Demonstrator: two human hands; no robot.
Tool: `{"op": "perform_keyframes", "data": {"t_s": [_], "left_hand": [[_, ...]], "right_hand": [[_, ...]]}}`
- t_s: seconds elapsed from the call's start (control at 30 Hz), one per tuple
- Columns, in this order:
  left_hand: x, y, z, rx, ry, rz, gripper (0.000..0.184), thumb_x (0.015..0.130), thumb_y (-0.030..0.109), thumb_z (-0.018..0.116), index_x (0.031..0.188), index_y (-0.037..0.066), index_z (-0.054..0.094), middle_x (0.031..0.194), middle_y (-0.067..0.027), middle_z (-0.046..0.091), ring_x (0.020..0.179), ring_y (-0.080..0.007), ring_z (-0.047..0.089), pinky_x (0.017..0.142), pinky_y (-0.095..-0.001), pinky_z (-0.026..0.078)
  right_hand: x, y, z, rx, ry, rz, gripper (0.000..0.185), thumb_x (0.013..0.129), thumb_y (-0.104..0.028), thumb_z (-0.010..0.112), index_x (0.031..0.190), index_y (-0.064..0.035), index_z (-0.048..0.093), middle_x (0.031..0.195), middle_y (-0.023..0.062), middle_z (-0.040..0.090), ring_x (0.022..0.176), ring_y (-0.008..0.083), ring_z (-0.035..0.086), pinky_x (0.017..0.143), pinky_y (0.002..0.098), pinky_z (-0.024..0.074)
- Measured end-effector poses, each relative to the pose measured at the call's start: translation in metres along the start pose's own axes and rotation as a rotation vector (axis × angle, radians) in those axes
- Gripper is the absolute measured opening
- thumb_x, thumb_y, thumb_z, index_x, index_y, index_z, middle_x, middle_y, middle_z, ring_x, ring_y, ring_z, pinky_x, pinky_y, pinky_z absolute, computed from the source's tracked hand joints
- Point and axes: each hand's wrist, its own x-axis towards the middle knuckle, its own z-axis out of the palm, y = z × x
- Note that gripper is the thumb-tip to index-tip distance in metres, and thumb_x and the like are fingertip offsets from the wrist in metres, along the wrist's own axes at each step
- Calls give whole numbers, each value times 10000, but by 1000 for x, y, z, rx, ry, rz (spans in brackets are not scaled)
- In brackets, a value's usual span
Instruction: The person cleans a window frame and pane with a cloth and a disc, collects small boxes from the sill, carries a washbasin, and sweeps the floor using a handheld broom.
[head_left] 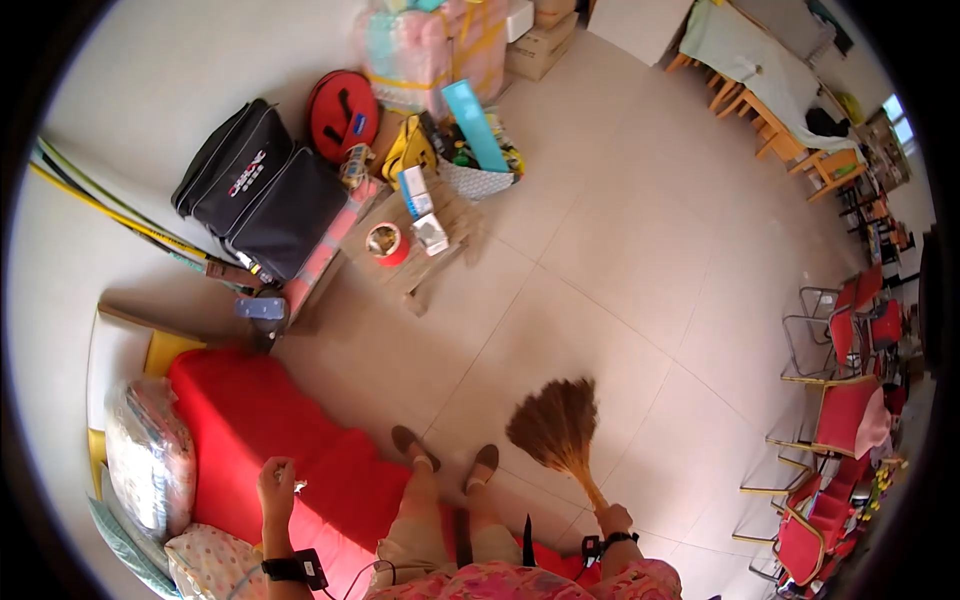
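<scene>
My right hand (613, 519) is wrapped round the handle of a straw broom (562, 425), whose brown bristles fan out over the tiled floor in front of me. Held up above the red bed cover (270, 420), my left hand (276, 478) has its fingers closed. A small whitish bit shows at the fingertips, too small to name. Both wrists carry black straps. Below are my two feet in dark shoes, beside the bed.
A small wooden table (440, 215) holds a red tin (387, 244) and small boxes. Behind it stand a black bag (265, 190) and a basket (480, 182). Red chairs (845, 415) line the right side. Pillows and a plastic-wrapped bundle (150, 455) lie at the left.
</scene>
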Motion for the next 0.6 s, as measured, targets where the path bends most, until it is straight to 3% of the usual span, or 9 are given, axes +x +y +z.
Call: {"op": "perform_keyframes", "data": {"t_s": [0.13, 0.2, 0.27, 0.3, 0.33, 0.43, 0.5, 0.6], "left_hand": [[3, 28, 27, -103, -31, 39, 96, 777, 81, 548, 775, -11, 574, 588, -49, 515, 533, -89, 467, 474, -241, 377], [7, 32, 37, -127, -53, 102, 91, 773, 70, 548, 772, -18, 572, 576, -44, 511, 520, -83, 465, 467, -239, 380], [13, 52, 43, -127, -61, 131, 92, 772, 70, 549, 771, -20, 571, 573, -42, 510, 518, -84, 467, 468, -240, 384], [16, 60, 48, -120, -71, 147, 94, 770, 70, 550, 770, -23, 570, 569, -41, 509, 516, -85, 470, 469, -241, 389], [21, 64, 53, -130, -77, 154, 94, 770, 70, 550, 770, -23, 570, 569, -41, 509, 516, -85, 470, 469, -241, 389], [30, 98, 64, -170, -121, 114, 92, 761, 74, 554, 769, -16, 572, 591, -53, 525, 548, -99, 506, 502, -256, 412], [51, 78, 83, -142, -139, 143, 96, 761, 78, 553, 772, -15, 573, 608, -70, 538, 566, -117, 523, 520, -267, 419], [73, 87, 104, -33, -167, 214, 108, 761, 88, 549, 782, -15, 574, 641, -102, 559, 595, -155, 547, 549, -285, 428]], "right_hand": [[-6, 70, 19, 21, 87, 165, 414, 659, -482, 631, 726, -75, 658, 721, 101, 647, 728, 263, 635, 647, 372, 506], [-6, 93, 24, 130, 73, 209, 451, 658, -495, 645, 699, -46, 646, 681, 106, 642, 649, 242, 640, 583, 346, 515], [0, 110, 32, 296, -118, 315, 511, 670, -532, 621, 815, -43, 642, 820, 125, 649, 816, 265, 630, 665, 366, 515], [-31, 95, -10, 375, -149, 295, 511, 703, -487, 640, 666, 21, 620, 572, 110, 611, 455, 200, 606, 434, 284, 502], [-23, 108, 2, 305, -174, 146, 516, 709, -493, 629, 704, 23, 629, 561, 115, 606, 444, 184, 602, 436, 284, 506], [-56, 71, -47, 535, -188, 168, 519, 715, -525, 590, 749, -10, 642, 615, 138, 619, 521, 224, 620, 509, 317, 512], [-42, 49, -49, 334, -2, -178, 492, 684, -557, 578, 849, -99, 650, 742, 113, 639, 747, 288, 618, 653, 375, 488], [-21, -31, -82, 326, -54, -275, 476, 706, -560, 533, 909, -140, 633, 827, 109, 632, 829, 293, 592, 703, 408, 462]]}}
